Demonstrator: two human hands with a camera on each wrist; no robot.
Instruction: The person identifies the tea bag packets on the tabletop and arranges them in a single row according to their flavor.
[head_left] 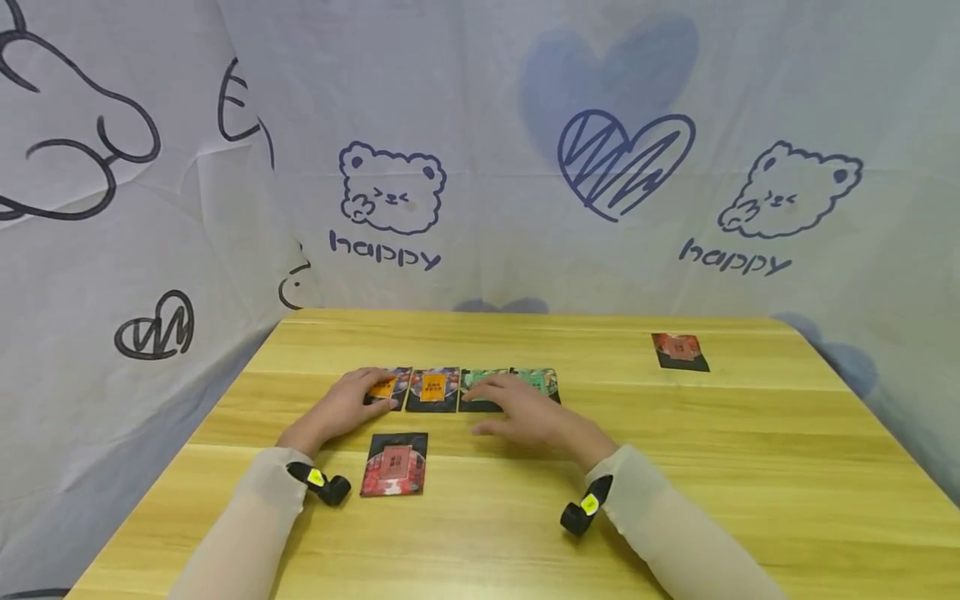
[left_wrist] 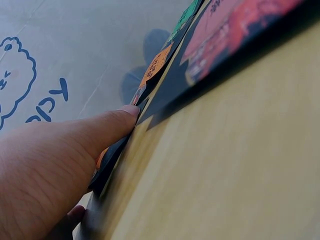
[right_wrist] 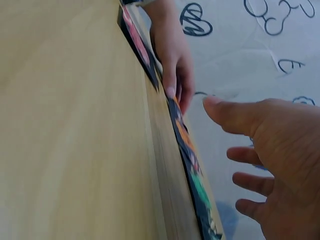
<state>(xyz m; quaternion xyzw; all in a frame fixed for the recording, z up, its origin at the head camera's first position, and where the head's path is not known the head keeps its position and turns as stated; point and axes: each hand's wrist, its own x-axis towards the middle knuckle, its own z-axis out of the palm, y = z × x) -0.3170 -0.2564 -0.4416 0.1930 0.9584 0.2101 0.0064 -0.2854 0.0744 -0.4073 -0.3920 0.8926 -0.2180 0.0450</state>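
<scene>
A wooden table (head_left: 675,467) carries a row of four cards just under the fingers, two orange-faced, two green. They look thin, light, a bit slick and flat to the wood; I'd lift one by an edge. The left hand (head_left: 341,408) rests its fingertips (left_wrist: 127,114) on the left orange card (head_left: 390,387). The right hand (head_left: 528,412) lies spread, fingers relaxed, over the green cards (head_left: 540,380), gripping nothing. A red card (head_left: 395,464) lies nearer, between the wrists.

light: bright, even, soft shadows | head view: sharp, edges bowed | wrist views: close, blurred, cards smeared
</scene>
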